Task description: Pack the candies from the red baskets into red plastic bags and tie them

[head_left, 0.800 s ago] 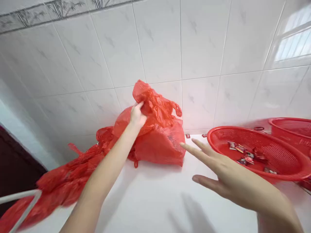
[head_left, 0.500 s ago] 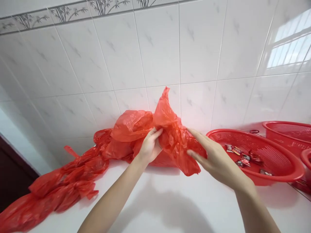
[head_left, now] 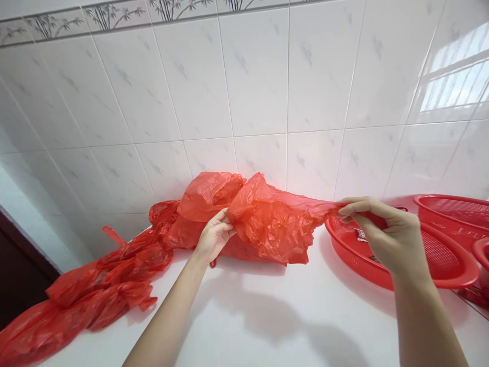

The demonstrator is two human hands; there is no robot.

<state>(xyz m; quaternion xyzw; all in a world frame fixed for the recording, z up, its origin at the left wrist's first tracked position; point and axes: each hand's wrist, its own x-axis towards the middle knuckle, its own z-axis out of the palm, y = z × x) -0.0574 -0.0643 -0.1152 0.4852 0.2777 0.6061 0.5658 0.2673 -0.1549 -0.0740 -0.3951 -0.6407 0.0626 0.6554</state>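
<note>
A thin red plastic bag [head_left: 278, 219] is stretched sideways above the white tabletop [head_left: 244, 316]. My left hand [head_left: 215, 235] is closed on the bag's left side, thumb and fingers pinching the film. At the other end, my right hand [head_left: 385, 229] pinches a drawn-out corner of it, in front of a red basket. Behind the bag and my left hand lies a heap of more red plastic bags [head_left: 208, 196] against the wall. The stretched bag hides part of that heap.
Knotted, filled red bags [head_left: 103, 285] run along the left side of the table. On the right stands a red perforated basket [head_left: 454, 260] holding small wrapped pieces [head_left: 361, 235], partly covered by my right hand. Another red basket [head_left: 454, 204] is behind it. A tiled wall [head_left: 255, 92] closes off the back.
My right hand has moved right and now grips the bag's corner, pulling it out wide. My left hand has shifted slightly left, and the bag's raised peak has dropped.
</note>
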